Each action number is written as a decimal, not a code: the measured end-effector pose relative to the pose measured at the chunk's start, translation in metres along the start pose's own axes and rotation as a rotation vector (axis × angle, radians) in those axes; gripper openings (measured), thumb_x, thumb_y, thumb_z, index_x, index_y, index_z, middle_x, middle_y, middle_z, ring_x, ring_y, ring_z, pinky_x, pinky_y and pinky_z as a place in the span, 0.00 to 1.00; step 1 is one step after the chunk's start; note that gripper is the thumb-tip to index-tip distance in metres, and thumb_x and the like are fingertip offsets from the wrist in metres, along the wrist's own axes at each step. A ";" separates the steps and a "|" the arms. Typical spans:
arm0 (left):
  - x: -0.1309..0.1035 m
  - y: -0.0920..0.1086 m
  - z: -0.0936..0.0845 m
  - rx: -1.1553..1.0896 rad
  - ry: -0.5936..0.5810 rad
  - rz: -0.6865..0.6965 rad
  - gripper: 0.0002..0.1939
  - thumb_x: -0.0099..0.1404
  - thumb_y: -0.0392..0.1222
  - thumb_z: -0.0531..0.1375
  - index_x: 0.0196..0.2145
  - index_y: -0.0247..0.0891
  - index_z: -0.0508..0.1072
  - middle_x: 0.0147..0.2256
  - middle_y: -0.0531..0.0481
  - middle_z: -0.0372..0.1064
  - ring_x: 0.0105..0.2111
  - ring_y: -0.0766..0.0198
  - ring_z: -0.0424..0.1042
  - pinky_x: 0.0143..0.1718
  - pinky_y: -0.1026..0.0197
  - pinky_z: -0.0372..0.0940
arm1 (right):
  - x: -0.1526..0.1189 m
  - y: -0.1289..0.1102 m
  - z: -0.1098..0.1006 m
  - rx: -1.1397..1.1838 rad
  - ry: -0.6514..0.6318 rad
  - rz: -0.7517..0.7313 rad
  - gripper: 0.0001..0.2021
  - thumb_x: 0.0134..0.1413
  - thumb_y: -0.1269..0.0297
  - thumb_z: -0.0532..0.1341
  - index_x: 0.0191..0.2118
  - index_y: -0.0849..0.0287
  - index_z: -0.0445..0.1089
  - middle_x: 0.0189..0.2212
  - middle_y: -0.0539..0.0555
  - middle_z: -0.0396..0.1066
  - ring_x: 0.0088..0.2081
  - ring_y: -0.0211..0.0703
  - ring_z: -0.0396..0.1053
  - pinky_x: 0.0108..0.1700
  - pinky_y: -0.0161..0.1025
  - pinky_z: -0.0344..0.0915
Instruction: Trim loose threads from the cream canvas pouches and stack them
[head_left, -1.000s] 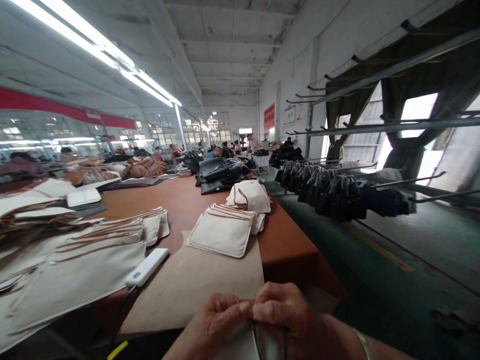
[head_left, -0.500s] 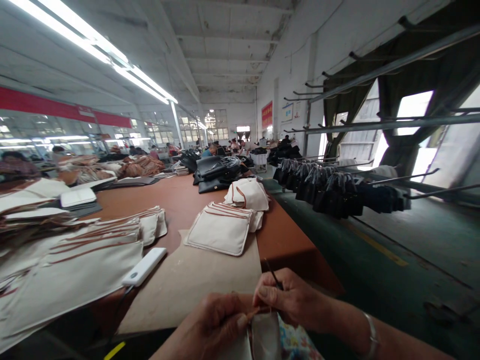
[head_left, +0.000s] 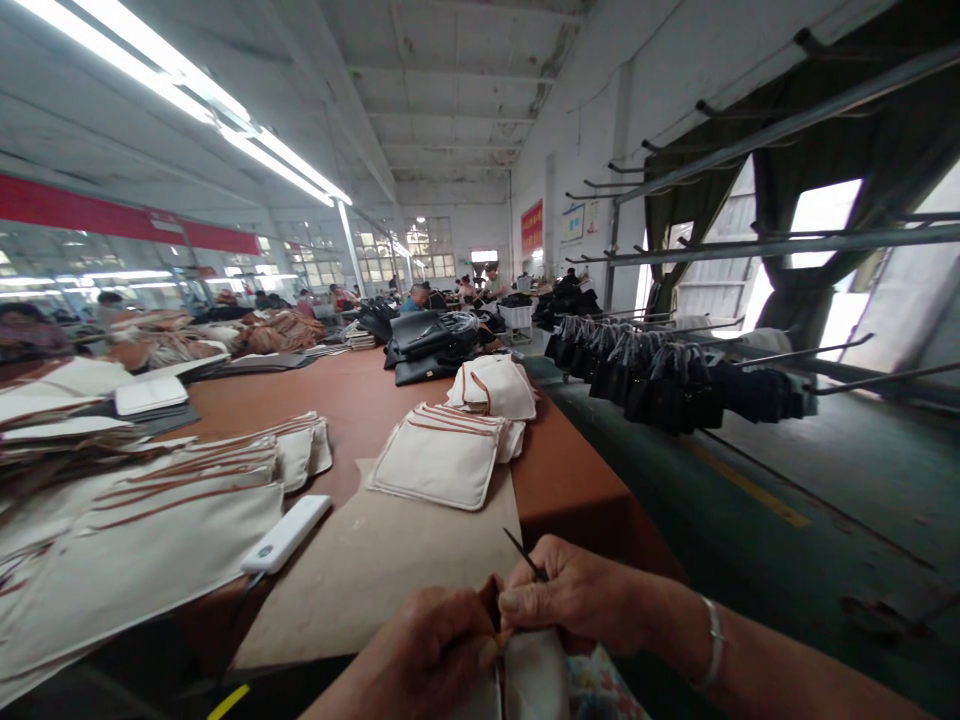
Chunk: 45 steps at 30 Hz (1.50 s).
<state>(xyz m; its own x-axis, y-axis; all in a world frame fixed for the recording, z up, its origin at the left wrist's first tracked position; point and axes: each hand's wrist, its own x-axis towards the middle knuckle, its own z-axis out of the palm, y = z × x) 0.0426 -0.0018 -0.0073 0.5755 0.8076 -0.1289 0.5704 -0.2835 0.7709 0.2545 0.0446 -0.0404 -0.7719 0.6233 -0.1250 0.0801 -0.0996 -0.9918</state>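
Note:
Near the bottom centre, my left hand (head_left: 439,645) is closed on the brown-trimmed edge of a cream fabric piece (head_left: 536,675). Close against it, my right hand (head_left: 566,590) pinches the same edge and also holds a thin dark pointed tool (head_left: 523,552), its tip pointing up and left. The fingertips of both hands nearly meet at the trim. Beyond them a stack of cream pieces with brown edging (head_left: 439,460) lies on brown paper (head_left: 382,540).
On the brown table (head_left: 315,385) are more cream pieces (head_left: 187,530) at left, a white power bank (head_left: 286,533) with a cable, and black bags (head_left: 431,345) farther back. Right of the table stands a metal rack with hanging black items (head_left: 645,380). People sit far behind.
The dark tool in my right hand has tilted farther left. Brown trim now stands up between my hands, and my right wrist has shifted slightly left.

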 end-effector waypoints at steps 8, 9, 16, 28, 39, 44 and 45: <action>0.003 0.001 -0.002 0.106 -0.008 0.110 0.16 0.66 0.46 0.51 0.22 0.40 0.61 0.23 0.55 0.56 0.24 0.66 0.54 0.24 0.64 0.48 | -0.005 -0.005 -0.006 -0.191 -0.113 -0.117 0.17 0.57 0.54 0.63 0.27 0.63 0.67 0.21 0.44 0.55 0.21 0.29 0.50 0.22 0.29 0.48; 0.004 -0.001 -0.003 0.107 -0.012 0.124 0.16 0.66 0.46 0.51 0.21 0.40 0.59 0.22 0.55 0.55 0.24 0.66 0.54 0.24 0.64 0.48 | -0.006 -0.004 -0.005 -0.218 -0.119 -0.164 0.17 0.57 0.54 0.63 0.27 0.63 0.66 0.22 0.45 0.56 0.23 0.30 0.51 0.24 0.29 0.50; 0.002 0.004 0.000 0.057 0.005 0.210 0.14 0.68 0.42 0.49 0.24 0.39 0.58 0.24 0.57 0.54 0.24 0.69 0.52 0.25 0.68 0.50 | -0.008 0.007 0.011 -0.551 0.075 -0.596 0.14 0.57 0.62 0.59 0.23 0.60 0.59 0.23 0.46 0.57 0.25 0.31 0.54 0.28 0.31 0.52; 0.011 -0.031 0.010 0.109 0.148 0.136 0.14 0.64 0.46 0.51 0.22 0.40 0.58 0.22 0.56 0.55 0.23 0.68 0.54 0.23 0.66 0.50 | -0.016 0.008 -0.013 -0.158 0.022 -0.088 0.21 0.59 0.48 0.61 0.29 0.64 0.69 0.18 0.44 0.54 0.18 0.28 0.49 0.19 0.27 0.47; 0.003 -0.038 0.002 -0.271 0.029 0.017 0.25 0.61 0.64 0.59 0.24 0.39 0.58 0.24 0.58 0.49 0.25 0.68 0.47 0.24 0.64 0.43 | -0.016 0.013 -0.006 -0.477 0.155 -0.345 0.11 0.59 0.63 0.58 0.27 0.62 0.65 0.25 0.47 0.61 0.27 0.34 0.56 0.28 0.31 0.53; -0.006 -0.060 -0.014 -0.273 -0.036 -0.042 0.24 0.61 0.63 0.60 0.29 0.37 0.65 0.25 0.58 0.51 0.27 0.68 0.49 0.25 0.64 0.43 | -0.020 0.016 -0.015 -0.534 0.206 -0.344 0.13 0.61 0.61 0.57 0.27 0.63 0.66 0.26 0.48 0.60 0.27 0.34 0.57 0.29 0.31 0.54; -0.007 -0.064 -0.017 -0.267 -0.039 -0.055 0.24 0.61 0.63 0.60 0.29 0.36 0.66 0.25 0.58 0.51 0.27 0.68 0.49 0.25 0.64 0.43 | -0.019 0.018 -0.018 -0.545 0.214 -0.350 0.13 0.62 0.61 0.57 0.28 0.63 0.66 0.26 0.48 0.60 0.27 0.35 0.58 0.29 0.32 0.55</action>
<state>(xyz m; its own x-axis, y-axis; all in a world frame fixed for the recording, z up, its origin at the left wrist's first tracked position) -0.0079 0.0199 -0.0447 0.5728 0.7961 -0.1951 0.4299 -0.0891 0.8985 0.2823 0.0453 -0.0567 -0.6731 0.6928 0.2589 0.1979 0.5061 -0.8395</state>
